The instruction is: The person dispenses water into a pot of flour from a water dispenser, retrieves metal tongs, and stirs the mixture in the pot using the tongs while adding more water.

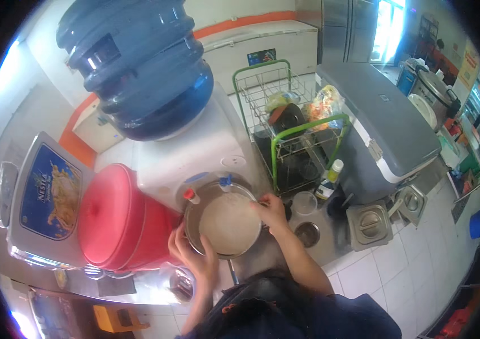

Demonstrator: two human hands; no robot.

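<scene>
A round metal pot (194, 234) with pale, cloudy contents (230, 223) sits in front of the white water dispenser (195, 152), close under its red tap (190, 195) and blue tap (226, 181). My left hand (196, 257) holds the pot at its near left side, fingers spread along the wall and thumb by the rim. On the right side of the rim, my right hand (273, 213) grips the pot with bent fingers. Whether the contents are liquid or grain I cannot tell. No water stream shows at the taps.
A big blue water bottle (138, 68) tops the dispenser. Left stand a red lidded bucket (107, 217) and a drink machine (51, 192). To the right are a green-handled wire rack (308, 127), a clear cup (305, 202), a white-capped bottle (328, 179), a grey cooler (375, 113) and lidded steel pans (370, 225).
</scene>
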